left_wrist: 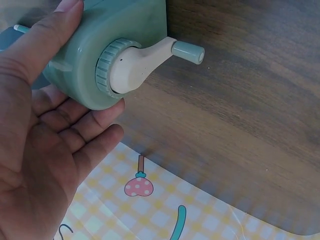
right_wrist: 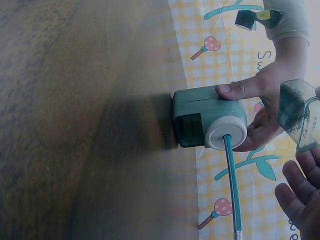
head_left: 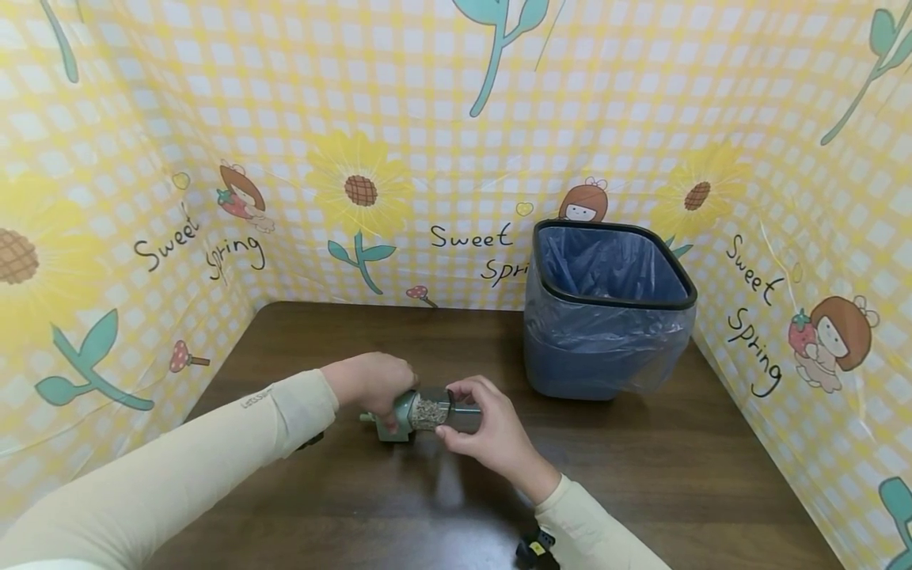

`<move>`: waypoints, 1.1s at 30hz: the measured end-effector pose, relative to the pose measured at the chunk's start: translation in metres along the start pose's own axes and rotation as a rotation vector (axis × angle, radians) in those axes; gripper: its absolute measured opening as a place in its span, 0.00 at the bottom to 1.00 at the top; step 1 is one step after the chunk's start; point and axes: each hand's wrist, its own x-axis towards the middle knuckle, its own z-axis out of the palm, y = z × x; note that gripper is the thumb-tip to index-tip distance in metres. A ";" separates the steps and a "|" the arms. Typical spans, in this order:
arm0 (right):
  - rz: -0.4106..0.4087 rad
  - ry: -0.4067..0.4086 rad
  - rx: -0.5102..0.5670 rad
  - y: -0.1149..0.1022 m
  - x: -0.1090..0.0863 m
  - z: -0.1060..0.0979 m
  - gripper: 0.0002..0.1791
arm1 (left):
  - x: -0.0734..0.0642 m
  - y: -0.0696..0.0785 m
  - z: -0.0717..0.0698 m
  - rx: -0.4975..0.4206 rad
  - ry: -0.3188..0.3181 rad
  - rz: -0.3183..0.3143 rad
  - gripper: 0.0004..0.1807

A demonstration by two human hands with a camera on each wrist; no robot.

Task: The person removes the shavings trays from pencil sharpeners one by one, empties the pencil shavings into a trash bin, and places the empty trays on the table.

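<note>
My left hand (head_left: 372,381) grips a green crank pencil sharpener (head_left: 393,425) by its body, thumb on one side and fingers on the other. In the left wrist view the sharpener's white crank arm (left_wrist: 132,70) ends in a green knob (left_wrist: 188,52). A teal pencil (right_wrist: 233,185) sticks out of the round white front opening in the right wrist view. My right hand (head_left: 496,434) pinches a clear shavings container (head_left: 430,412), partly full of grey shavings, just beside the sharpener. The right wrist view shows this container (right_wrist: 295,111) apart from the sharpener's body.
A blue bin (head_left: 570,372) with a clear liner and black rim stands at the back right of the brown wooden table (head_left: 321,499). Yellow checked cloth (head_left: 442,158) surrounds the table at the back and sides.
</note>
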 end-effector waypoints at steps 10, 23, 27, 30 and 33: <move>-0.010 0.002 0.007 0.000 0.000 -0.001 0.30 | 0.002 0.003 0.001 0.006 0.014 -0.011 0.34; -0.056 0.018 0.004 0.003 0.001 -0.006 0.30 | 0.000 0.002 -0.002 -0.034 0.007 -0.040 0.36; -0.060 0.028 -0.008 0.003 0.001 -0.009 0.30 | -0.001 0.004 -0.004 -0.047 0.018 -0.049 0.33; -0.062 0.028 -0.004 0.003 0.001 -0.012 0.30 | -0.001 0.005 -0.003 -0.050 0.029 -0.048 0.30; -0.060 0.022 0.015 0.004 0.001 -0.012 0.29 | 0.000 0.005 -0.002 -0.048 0.036 -0.043 0.29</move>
